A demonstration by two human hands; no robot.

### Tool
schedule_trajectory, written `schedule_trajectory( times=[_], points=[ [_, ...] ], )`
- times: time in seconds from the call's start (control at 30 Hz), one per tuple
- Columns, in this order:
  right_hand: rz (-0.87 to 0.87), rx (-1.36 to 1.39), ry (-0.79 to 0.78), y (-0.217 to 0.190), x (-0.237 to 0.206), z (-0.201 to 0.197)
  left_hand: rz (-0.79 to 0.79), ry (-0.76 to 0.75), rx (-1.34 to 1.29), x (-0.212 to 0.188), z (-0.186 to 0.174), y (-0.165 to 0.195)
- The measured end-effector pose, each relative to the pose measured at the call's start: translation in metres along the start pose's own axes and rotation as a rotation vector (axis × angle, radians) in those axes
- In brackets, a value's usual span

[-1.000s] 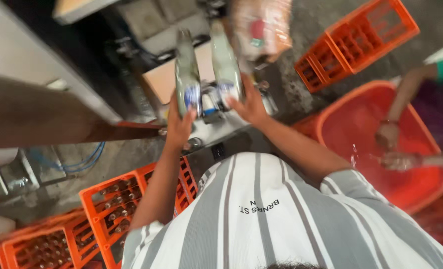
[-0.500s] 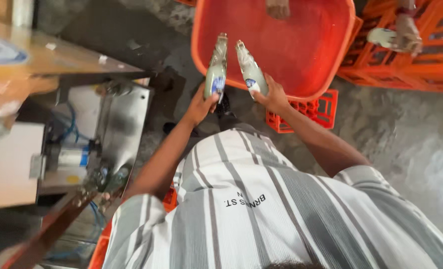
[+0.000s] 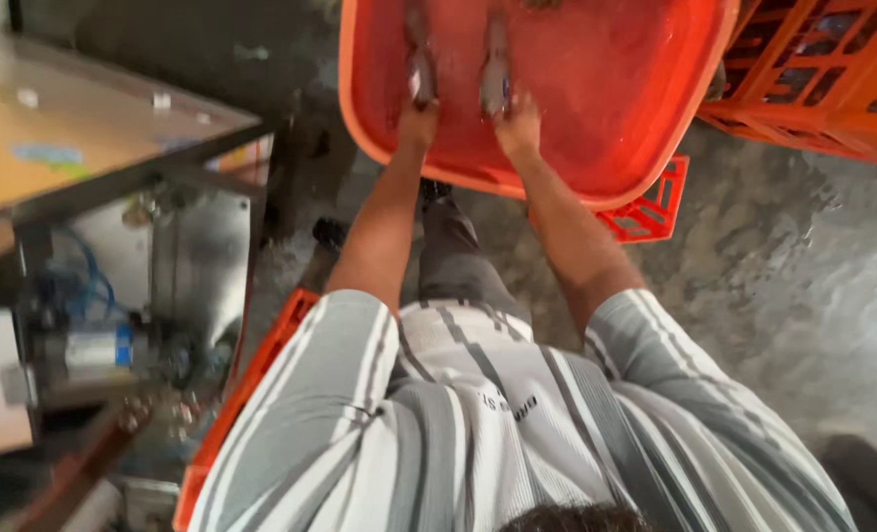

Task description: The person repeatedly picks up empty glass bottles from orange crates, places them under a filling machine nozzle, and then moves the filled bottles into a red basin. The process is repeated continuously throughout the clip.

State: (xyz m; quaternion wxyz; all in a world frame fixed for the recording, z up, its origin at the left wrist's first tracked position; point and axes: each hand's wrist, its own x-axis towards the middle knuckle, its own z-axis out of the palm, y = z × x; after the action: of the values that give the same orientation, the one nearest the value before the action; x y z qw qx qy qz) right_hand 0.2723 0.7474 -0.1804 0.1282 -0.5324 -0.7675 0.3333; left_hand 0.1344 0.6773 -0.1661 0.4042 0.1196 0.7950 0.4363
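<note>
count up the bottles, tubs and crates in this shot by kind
Bottles: 2, one in the left hand at, one in the right hand at
Red tub: 1
Orange crates: 3, at
Total: 6

Both bottles, the left bottle (image 3: 420, 59) and the right bottle (image 3: 495, 69), are smeared by motion blur, their tops cut off by the upper edge. The red tub (image 3: 655, 148) runs past that edge too. Each hand's grip cannot be made out clearly. Fingers are blurred.
</note>
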Motion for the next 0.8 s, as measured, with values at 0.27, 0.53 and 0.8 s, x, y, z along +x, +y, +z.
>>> schedule_trajectory(
  times=[0.27,0.53,0.8],
  points=[
    [-0.405,0.505,-0.446,-0.036,-0.062,0.026,0.478,0.037,0.043,-0.166,-0.154,-0.090],
    [-0.248,0.370,-1.117,-0.100,-0.155,0.092,-0.117,1.028,0.500,-0.388,-0.355,-0.236],
    [-0.607,0.204,-1.309,-0.217,-0.243,0.171,-0.150,0.809,0.489,-0.407,-0.462,-0.319]
  ],
)
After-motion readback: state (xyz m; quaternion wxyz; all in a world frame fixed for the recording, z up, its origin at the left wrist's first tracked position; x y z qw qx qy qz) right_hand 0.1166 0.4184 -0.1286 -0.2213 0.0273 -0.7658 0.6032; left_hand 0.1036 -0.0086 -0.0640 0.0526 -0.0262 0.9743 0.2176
